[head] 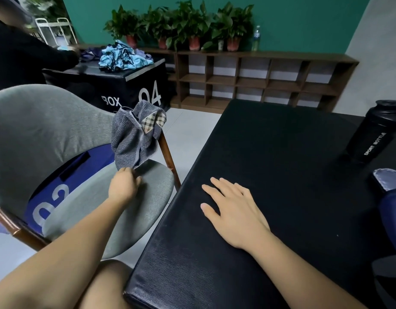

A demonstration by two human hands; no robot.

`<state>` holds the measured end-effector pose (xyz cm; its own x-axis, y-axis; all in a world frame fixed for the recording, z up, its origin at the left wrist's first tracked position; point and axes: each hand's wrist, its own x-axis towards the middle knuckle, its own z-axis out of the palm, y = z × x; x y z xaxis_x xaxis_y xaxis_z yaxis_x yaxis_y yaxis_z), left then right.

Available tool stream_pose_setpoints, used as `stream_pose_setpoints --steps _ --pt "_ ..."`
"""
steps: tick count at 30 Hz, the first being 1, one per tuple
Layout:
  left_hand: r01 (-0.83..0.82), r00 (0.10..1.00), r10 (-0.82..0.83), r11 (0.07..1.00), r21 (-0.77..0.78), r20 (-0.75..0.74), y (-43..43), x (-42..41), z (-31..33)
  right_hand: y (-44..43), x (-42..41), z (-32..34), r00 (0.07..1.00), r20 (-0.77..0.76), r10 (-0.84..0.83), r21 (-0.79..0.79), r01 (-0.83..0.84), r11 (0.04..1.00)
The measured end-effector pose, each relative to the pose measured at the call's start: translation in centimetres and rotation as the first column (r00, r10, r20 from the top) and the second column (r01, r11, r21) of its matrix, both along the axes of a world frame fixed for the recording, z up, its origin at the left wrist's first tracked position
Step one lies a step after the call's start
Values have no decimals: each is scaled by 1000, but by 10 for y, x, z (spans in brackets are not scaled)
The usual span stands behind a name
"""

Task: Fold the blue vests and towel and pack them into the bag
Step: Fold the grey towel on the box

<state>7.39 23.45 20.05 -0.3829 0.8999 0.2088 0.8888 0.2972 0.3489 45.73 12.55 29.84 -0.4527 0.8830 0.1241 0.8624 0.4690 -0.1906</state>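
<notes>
1. The left hand [123, 184] pinches one edge of a striped blue-grey vest [134, 137], fingers clamped on the cloth, probably to carry it to the table.
2. The vest bunches up above that hand, over the grey chair [148, 197] seat, left of the black table [282, 152] and clear of it.
3. The right hand [235, 210] lies flat on the near table, fingers straight and slightly apart, holding nothing; it looks ready to receive and spread the vest.
4. A black sport bottle [375, 132] stands far right; a pale blue cloth [389, 178] lies at the right edge. I cannot tell where the bag is.
</notes>
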Motion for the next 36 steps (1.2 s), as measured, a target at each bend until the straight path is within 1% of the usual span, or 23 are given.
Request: stream_pose_setpoints --steps 3,5,8,10,11,13,14,15,17,19,22,24,25,26,27,28,29,32,34,36 --pt "5 997 -20 978 208 71 -13 25 42 -1 0 1 1000 -4 6 -4 -6 1000" --pt "29 991 -65 956 291 114 -22 50 68 -1 0 2 1000 -18 11 -13 -11 1000" --pt "87 983 -142 920 383 118 -35 91 102 -2 3 5 999 -49 16 -19 -16 1000" --pt "130 974 -198 893 431 115 -45 116 124 -5 6 9 992 -122 -4 -48 -2 999" --pt "142 968 -219 879 454 121 -51 129 135 -5 8 10 981 -188 -37 -84 21 996" --pt "144 953 -257 851 505 162 -64 156 153 -2 12 8 931 -344 -124 -163 71 984" --pt "135 938 -280 840 525 206 -71 172 161 0 14 6 889 -430 -158 -182 86 979" --pt "129 913 -311 833 538 264 -80 190 168 2 16 5 828 -530 -186 -196 94 976" --pt "150 846 -388 830 537 365 -96 227 178 4 20 8 639 -729 -245 -242 94 966" --pt "247 783 -482 821 515 393 -110 264 181 4 28 15 427 -848 -314 -319 63 946" --pt "421 679 -608 781 461 411 -130 306 174 7 47 24 209 -877 -432 -446 -21 895" --pt "494 622 -653 756 430 432 -142 323 166 8 61 30 49 -837 -546 -547 -135 826" --pt "520 602 -666 746 416 441 -147 329 163 9 68 33 -7 -797 -603 -590 -199 782" --pt "544 587 -677 736 402 444 -151 333 159 10 76 35 -34 -763 -646 -619 -249 745" --pt "567 574 -688 725 390 444 -154 336 155 10 82 38 -30 -745 -666 -633 -283 721" --pt "591 563 -697 715 374 444 -156 337 151 11 88 38 3 -749 -663 -631 -307 712" --pt "614 554 -701 708 349 450 -157 336 148 12 94 37 66 -763 -643 -627 -319 711" --pt "681 535 -706 685 259 464 -160 330 142 10 104 40 334 -761 -556 -642 -264 720" --pt "724 478 -723 646 242 499 -163 326 144 7 109 42 440 -744 -503 -629 -209 749" --pt "725 420 -700 642 251 578 -166 321 150 1 111 44 518 -718 -466 -590 -98 801"
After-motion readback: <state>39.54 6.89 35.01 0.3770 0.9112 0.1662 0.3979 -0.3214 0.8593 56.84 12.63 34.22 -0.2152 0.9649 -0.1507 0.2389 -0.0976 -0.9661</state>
